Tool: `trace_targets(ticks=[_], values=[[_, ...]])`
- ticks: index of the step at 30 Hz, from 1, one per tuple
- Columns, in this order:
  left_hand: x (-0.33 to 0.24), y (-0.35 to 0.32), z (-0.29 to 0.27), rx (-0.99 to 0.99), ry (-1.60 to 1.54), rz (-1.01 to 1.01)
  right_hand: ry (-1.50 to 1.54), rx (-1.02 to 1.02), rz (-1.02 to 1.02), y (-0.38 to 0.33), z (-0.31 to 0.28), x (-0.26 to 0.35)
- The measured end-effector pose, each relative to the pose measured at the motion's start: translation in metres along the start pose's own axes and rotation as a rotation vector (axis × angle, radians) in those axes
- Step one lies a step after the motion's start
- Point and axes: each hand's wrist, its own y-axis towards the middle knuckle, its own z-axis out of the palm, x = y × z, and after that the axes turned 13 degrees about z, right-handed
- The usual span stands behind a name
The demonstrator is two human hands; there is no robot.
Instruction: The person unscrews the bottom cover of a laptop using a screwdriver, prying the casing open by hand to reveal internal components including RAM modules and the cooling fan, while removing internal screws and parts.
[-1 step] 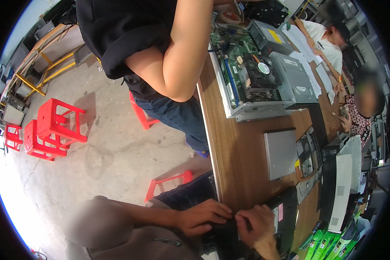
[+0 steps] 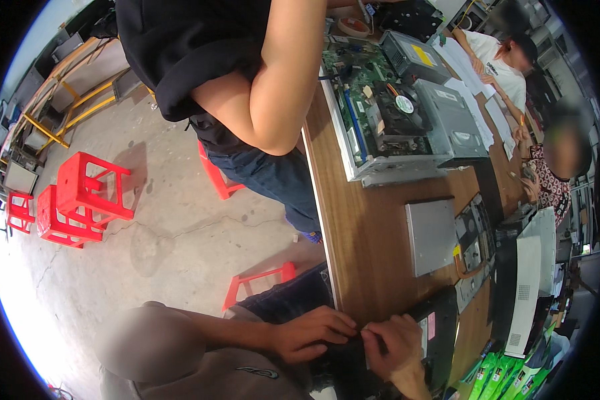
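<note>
My left hand point(image 2: 313, 335) reaches in over the near table edge with fingers bent, their tips close to those of my right hand. The fingers of my right hand point(image 2: 395, 350) are pinched together. Anything between the fingers of either hand is too small or hidden to make out. Under and beside them lies a dark, flat device point(image 2: 437, 333) with a pale label and a pink sticker point(image 2: 431, 327). A flat silver metal panel point(image 2: 431, 238) rests farther along the table, next to a metal frame part point(image 2: 473, 233) with a copper-coloured strip.
On the wooden table point(image 2: 373, 253) stands an opened computer case with a green circuit board point(image 2: 367, 73), fan and metal drives. A person in black point(image 2: 193, 53) stands beside it. Other people sit across, near papers. Green packets point(image 2: 497, 373) lie lower right; red stools point(image 2: 90, 183) stand left.
</note>
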Motion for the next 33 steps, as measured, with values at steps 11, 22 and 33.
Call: trace_targets(ticks=[11,22,33], values=[[-0.001,0.006,0.003,-0.040,-0.031,-0.008,0.016,-0.011,0.013,0.000,0.000,0.000],[-0.010,0.014,0.004,-0.065,-0.007,-0.078,-0.007,-0.013,-0.001,0.000,0.000,-0.003],[-0.003,0.014,0.012,-0.067,0.141,-0.037,-0.037,-0.065,-0.004,-0.002,0.000,-0.004]])
